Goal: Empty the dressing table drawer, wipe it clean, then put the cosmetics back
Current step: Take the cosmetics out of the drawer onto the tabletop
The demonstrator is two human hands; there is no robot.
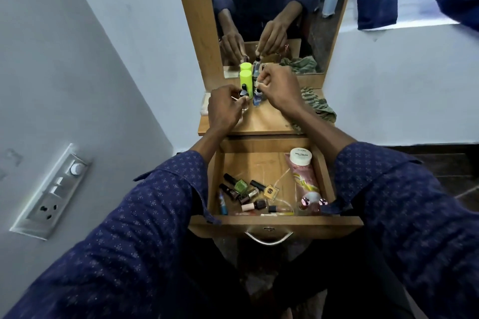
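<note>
a view from above of a person in dark blue patterned sleeves seated at a narrow wooden dressing table with a mirror [272,8], its drawer [274,221] pulled open toward them.

the emptying step looks only partly done. on the left of the worktop [269,122] the left hand [224,107] has its fingers curled round a small dark-capped bottle [63,92], apparently setting it down just in front of a tall lime-green container [64,81] that stands upright near the mirror. just to the right, the right hand [278,87] pinches something small at its fingertips, too small to identify, directly above a little blue bottle [257,98] standing on the worktop. further right lies a crumpled green striped cloth [320,107], probably meant for wiping and not yet in use.

both hands are up at the worktop, well apart from the drawer below. much remains inside it: a cluster of nail polish bottles [246,193] lying jumbled at the left and middle, a few slim sticks along the front edge, and on the right a pink tube [307,179] with a white cap beside two round pink-capped items [313,202]. wiping and putting things back seem still to come.
</note>
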